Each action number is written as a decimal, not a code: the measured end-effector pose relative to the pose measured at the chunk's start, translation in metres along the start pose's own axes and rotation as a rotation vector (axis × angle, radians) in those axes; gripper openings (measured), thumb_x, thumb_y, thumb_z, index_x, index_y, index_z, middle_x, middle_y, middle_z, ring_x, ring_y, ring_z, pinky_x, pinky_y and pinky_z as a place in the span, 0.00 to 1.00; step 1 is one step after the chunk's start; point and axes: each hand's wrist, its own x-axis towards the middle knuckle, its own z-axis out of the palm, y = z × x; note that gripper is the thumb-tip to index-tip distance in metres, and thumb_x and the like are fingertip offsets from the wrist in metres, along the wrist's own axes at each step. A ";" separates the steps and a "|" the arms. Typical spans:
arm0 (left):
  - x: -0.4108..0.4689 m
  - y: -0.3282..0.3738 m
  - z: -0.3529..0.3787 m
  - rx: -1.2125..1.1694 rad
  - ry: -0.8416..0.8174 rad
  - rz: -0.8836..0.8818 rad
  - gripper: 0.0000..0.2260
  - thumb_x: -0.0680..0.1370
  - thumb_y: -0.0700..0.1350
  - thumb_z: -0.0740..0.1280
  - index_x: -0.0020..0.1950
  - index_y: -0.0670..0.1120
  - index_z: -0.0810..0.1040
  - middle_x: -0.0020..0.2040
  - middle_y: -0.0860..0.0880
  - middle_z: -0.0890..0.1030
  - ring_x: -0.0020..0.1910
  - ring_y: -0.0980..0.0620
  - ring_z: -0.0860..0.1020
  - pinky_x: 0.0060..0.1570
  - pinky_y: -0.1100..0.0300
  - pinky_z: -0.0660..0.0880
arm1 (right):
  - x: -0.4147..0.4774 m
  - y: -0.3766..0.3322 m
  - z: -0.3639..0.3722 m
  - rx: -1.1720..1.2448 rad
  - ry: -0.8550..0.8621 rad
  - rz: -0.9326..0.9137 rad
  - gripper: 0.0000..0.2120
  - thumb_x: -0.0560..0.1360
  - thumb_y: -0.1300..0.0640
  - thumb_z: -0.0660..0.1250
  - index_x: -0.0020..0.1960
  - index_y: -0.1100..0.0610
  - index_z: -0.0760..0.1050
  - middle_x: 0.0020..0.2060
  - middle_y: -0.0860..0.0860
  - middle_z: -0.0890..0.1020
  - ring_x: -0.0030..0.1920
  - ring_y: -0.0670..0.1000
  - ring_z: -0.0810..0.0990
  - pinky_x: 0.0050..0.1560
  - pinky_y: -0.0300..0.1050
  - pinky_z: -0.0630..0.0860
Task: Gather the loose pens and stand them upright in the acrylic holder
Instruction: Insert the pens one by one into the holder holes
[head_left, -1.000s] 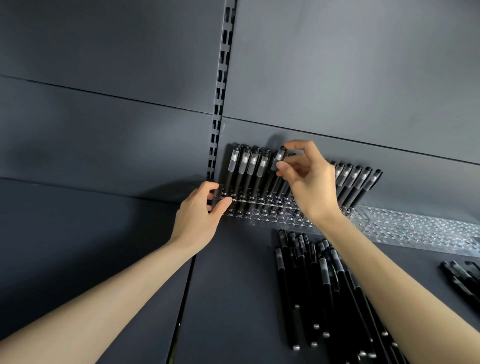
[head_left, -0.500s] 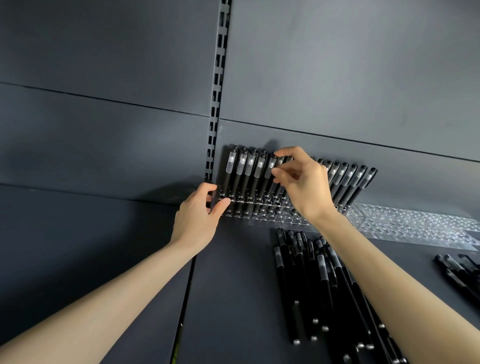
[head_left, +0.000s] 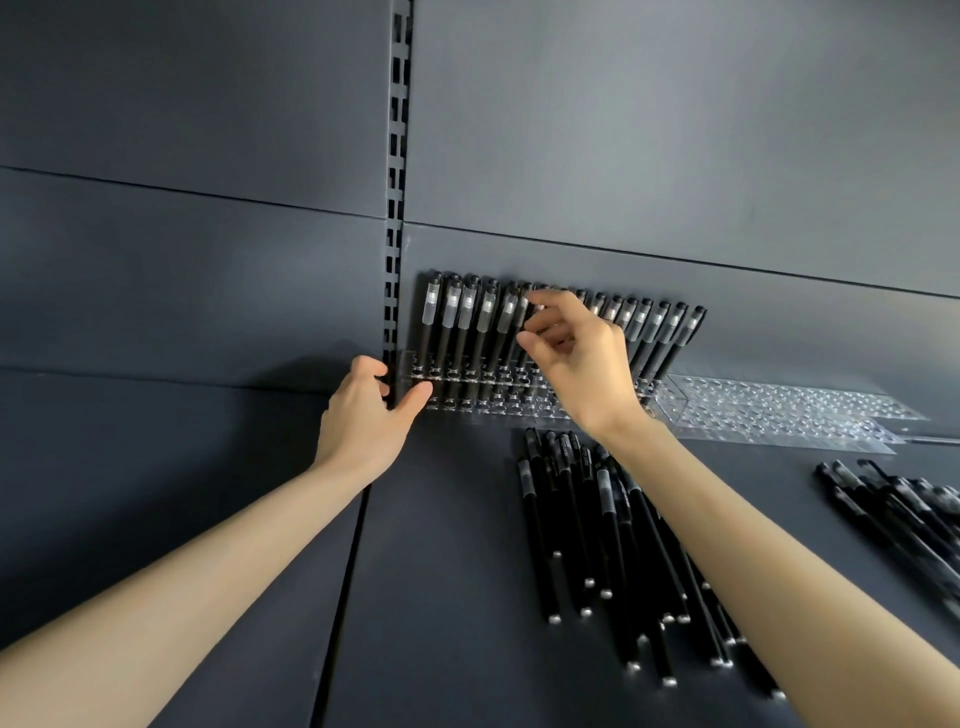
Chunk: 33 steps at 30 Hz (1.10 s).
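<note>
Already, a row of black pens (head_left: 457, 322) stood upright in the acrylic holder (head_left: 467, 402), which sat at the far edge of the dark shelf (head_left: 441, 571), against the back panel (head_left: 623, 130). The pens at the right end of the row leaned to the right. The left hand (head_left: 363, 421) gripped the holder's left end, with the thumb laid along its near face and the fingers curled round the corner. The right hand (head_left: 576, 364) was up among the standing pens near the middle of the row, its fingers curled and the index fingertip at a pen's cap. Whether it pinched that pen or only touched it could not be told.

Just near of the holder, under the right forearm, a pile of loose pens (head_left: 587, 530) lay flat on the shelf, running near to far. A second, smaller pile (head_left: 893, 509) lay well apart at the right edge. To the right of the filled holder and touching it, another clear holder (head_left: 779, 405) showed rows of holes with no pens in them. A slotted metal upright (head_left: 397, 156) ran up the back panel, above the holder's left end.
</note>
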 end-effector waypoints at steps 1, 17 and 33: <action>-0.004 0.001 -0.001 0.024 0.017 -0.010 0.23 0.75 0.56 0.68 0.62 0.43 0.68 0.57 0.46 0.75 0.54 0.48 0.75 0.50 0.54 0.72 | -0.004 0.000 -0.003 0.003 -0.004 0.000 0.15 0.75 0.62 0.68 0.61 0.55 0.75 0.44 0.48 0.80 0.42 0.42 0.78 0.47 0.33 0.75; -0.136 0.082 0.045 0.281 -0.196 -0.002 0.27 0.75 0.63 0.63 0.66 0.47 0.66 0.61 0.51 0.72 0.59 0.51 0.73 0.57 0.55 0.72 | -0.089 0.044 -0.087 -0.135 -0.501 -0.052 0.18 0.77 0.49 0.64 0.65 0.53 0.73 0.64 0.51 0.74 0.66 0.53 0.70 0.68 0.47 0.65; -0.127 0.099 0.065 0.287 -0.179 -0.232 0.19 0.75 0.50 0.69 0.29 0.45 0.65 0.24 0.47 0.64 0.25 0.49 0.67 0.29 0.57 0.62 | -0.116 0.058 -0.096 -0.214 -0.679 -0.085 0.23 0.80 0.43 0.52 0.74 0.47 0.60 0.77 0.47 0.55 0.75 0.53 0.51 0.73 0.49 0.43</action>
